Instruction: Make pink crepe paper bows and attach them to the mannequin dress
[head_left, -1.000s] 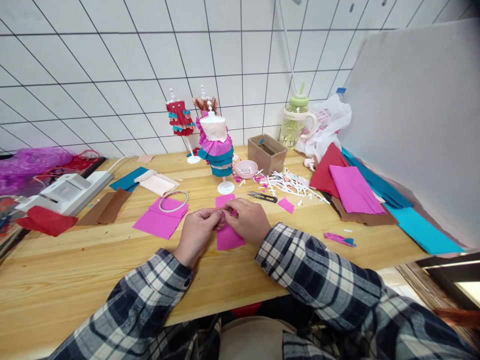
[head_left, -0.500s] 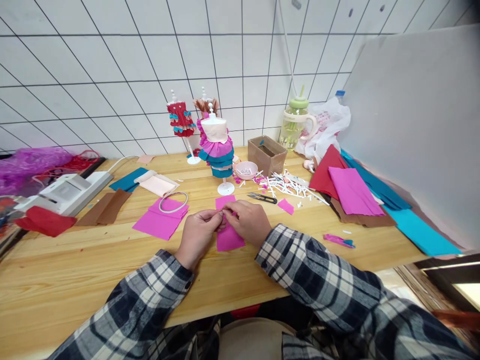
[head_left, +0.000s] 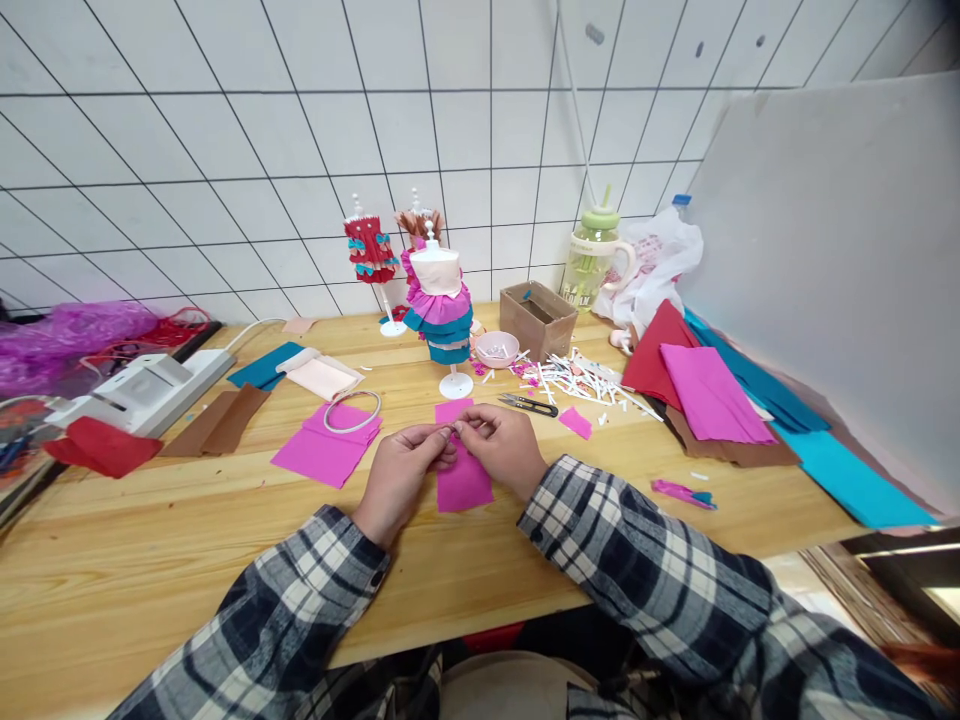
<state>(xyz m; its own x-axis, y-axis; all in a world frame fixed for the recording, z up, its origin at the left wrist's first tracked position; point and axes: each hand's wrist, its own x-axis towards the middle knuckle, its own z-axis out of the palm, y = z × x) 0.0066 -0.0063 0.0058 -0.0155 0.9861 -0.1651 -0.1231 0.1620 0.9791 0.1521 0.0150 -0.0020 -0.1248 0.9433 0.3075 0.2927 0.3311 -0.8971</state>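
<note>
My left hand point(head_left: 401, 475) and my right hand point(head_left: 505, 446) meet fingertip to fingertip above a pink paper strip point(head_left: 462, 474) lying on the wooden table point(head_left: 187, 540). Both hands are pinched closed on something tiny that I cannot make out. Just beyond them stands a small mannequin point(head_left: 442, 312) dressed in pink and teal paper ruffles. Black snips point(head_left: 529, 404) lie to the right of its base.
A pink sheet with a white ring point(head_left: 352, 411) lies to the left. A red-dressed mannequin point(head_left: 370, 255), cardboard box point(head_left: 538, 319), pink bowl point(head_left: 497, 348), paper scraps point(head_left: 585, 376) and green bottle point(head_left: 592, 260) stand behind. Coloured sheets point(head_left: 712, 395) pile at right; a white device point(head_left: 142, 385) at left.
The view has shifted slightly, so everything sits a little lower and to the right. My hands stay pinched together over the pink strip, with only small finger movements.
</note>
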